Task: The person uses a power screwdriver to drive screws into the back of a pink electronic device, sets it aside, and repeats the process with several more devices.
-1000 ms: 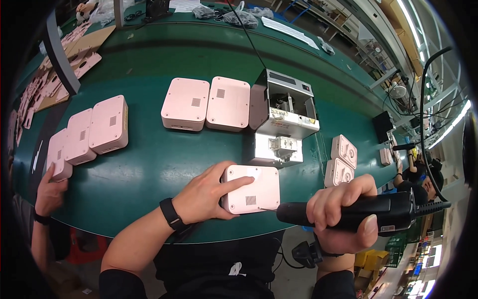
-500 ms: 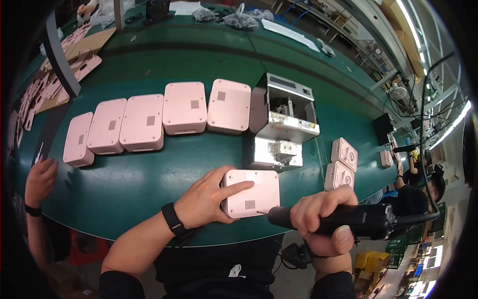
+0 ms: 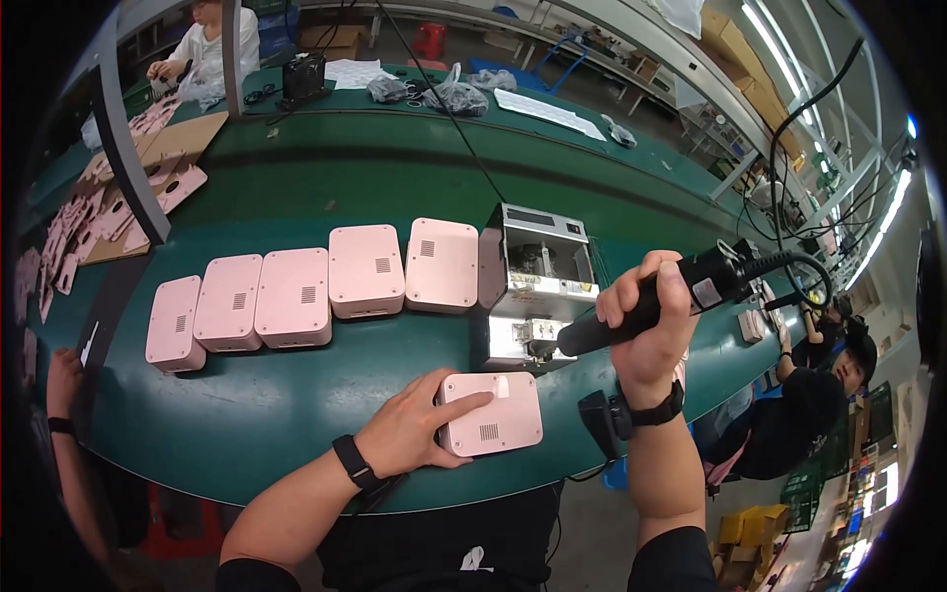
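Pinning a pink plastic housing [image 3: 513, 424] flat on the green workbench [image 3: 266, 424], near its front edge, with the left hand [image 3: 402, 424]. Spreading thumb and fingers around its left end, index laid straight across the vented top, tip beside a small white patch [image 3: 501, 387]. Clamped from that side, seemingly, to stop any sliding and leave its right half uncovered.

Over to the right: gripping a black corded electric screwdriver [image 3: 715, 274] in the raised right hand [image 3: 643, 321], wrapping thumb and fingers around the barrel, presumably for firm control of the weight. Pointing its nose left, right at the front of the grey metal screw feeder [image 3: 513, 340] (touching or just short, can't tell; can't make out the bit either). Probably parked there, just beyond the housing, for a short reach.

Look farther left: spot five more pink housings [image 3: 293, 286] side by side, vents up, likely lined up to leave elbow room. Glimpse another person's hand [image 3: 65, 380] at the far left; can't read its fingers.
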Available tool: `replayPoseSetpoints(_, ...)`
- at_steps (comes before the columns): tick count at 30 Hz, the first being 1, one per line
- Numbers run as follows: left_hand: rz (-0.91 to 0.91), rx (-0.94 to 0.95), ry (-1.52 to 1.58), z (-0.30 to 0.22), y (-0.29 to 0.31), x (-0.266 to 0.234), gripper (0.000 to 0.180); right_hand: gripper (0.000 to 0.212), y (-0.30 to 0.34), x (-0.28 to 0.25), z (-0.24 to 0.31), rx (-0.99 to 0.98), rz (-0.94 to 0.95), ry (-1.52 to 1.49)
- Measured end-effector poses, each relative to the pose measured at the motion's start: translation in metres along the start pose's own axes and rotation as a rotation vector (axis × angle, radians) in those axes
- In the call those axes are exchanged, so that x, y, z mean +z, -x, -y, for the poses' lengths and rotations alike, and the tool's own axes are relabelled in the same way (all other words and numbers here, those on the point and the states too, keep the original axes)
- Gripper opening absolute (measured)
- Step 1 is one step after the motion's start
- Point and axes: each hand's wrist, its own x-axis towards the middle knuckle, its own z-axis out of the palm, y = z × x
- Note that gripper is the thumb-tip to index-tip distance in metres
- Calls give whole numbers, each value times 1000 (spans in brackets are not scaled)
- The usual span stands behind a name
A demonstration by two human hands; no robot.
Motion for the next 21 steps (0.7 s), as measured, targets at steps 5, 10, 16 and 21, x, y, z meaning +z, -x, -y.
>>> replayPoseSetpoints(5,-8,-13,30,5,0,-3,82,29,24,4,5,149,66,-140)
replayPoseSetpoints(10,-14,-23,30,8,4,0,82,38,70,32,42,179,215,-256)
replayPoseSetpoints(16,-44,-15,43,7,3,5,83,50,90,61,49,131,269,-69)
replayPoseSetpoints(21,-61,-36,47,9,7,7,87,55,95,71,42,226,235,-31)
